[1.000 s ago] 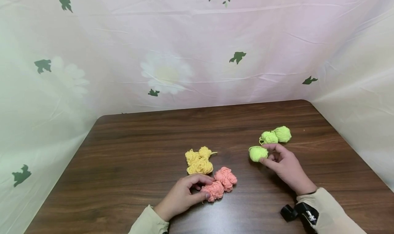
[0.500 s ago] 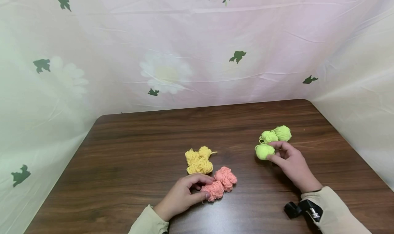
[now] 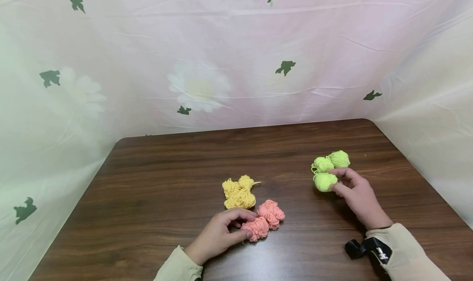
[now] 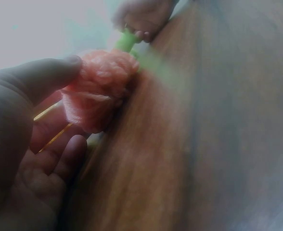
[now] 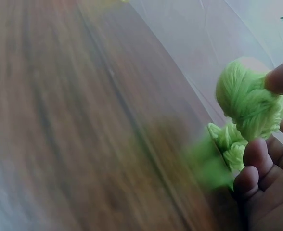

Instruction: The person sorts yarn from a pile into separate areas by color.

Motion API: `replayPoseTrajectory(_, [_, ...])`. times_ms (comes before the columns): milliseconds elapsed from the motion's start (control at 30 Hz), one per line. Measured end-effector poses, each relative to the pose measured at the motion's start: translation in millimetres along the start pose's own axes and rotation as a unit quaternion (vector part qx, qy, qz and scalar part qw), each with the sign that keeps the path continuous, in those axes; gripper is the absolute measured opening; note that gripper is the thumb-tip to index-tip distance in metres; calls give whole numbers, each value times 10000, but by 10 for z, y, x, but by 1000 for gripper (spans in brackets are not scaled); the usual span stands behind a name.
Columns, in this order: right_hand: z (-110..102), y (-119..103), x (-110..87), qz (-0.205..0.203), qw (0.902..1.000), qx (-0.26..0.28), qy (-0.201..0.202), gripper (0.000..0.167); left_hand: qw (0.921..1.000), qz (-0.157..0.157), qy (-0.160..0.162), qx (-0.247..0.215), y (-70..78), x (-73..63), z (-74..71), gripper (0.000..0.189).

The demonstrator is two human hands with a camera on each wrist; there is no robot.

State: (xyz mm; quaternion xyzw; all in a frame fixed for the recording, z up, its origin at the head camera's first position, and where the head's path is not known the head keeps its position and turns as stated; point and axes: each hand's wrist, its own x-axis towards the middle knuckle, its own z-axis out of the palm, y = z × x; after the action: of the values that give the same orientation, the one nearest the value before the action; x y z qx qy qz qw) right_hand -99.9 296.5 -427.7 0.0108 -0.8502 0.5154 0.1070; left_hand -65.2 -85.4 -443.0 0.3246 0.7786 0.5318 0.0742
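Note:
My right hand (image 3: pixel 357 195) pinches a lime-green ball of yarn (image 3: pixel 325 182) between thumb and fingers. Two more lime-green yarn balls (image 3: pixel 338 159) lie just behind it, side by side. In the right wrist view, the thumb presses into the gripped green ball (image 5: pixel 250 98), while other green yarn (image 5: pixel 228 144) shows beyond the fingers. With thumb and fingers, my left hand (image 3: pixel 219 234) holds a coral-pink yarn ball (image 3: pixel 257 229). Touching that one is a second pink ball (image 3: pixel 271 213) on its far right. The left wrist view shows the pink yarn (image 4: pixel 100 86) at the thumb tip.
Several yellow yarn balls (image 3: pixel 240 193) are bunched behind the left hand, a loose end sticking out to the right. All the yarn is on a dark wooden table (image 3: pixel 166 182). Pale printed cloth (image 3: pixel 236 59) hangs behind the table and along both sides.
The right hand has carried its green ball to the right and slightly back, up close to the other two green balls. The left hand and the pink and yellow yarn have stayed put.

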Motion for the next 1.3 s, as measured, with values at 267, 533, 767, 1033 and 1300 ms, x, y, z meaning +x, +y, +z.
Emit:
replayPoseTrajectory(267, [-60,33,19,72,9999,17,106,33,10000,-19,-5,11,0,1,0,26])
replayPoseTrajectory(533, [-120,120,50,87,9997,-11,238,32,10000,-23,0,-1,-7,2,2,26])
replayPoseTrajectory(767, [-167,143,61,137,9992,103,367,32,9999,101,20,-28,-17,-5,6,25])
replayPoseTrajectory(1033, [-212,161,68,144,9987,80,490,31,9999,122,14,-17,-11,-3,3,25])
replayPoseTrajectory(1300, [-250,156,63,142,9974,-101,703,30,10000,71,-3,-29,-4,3,1,26])
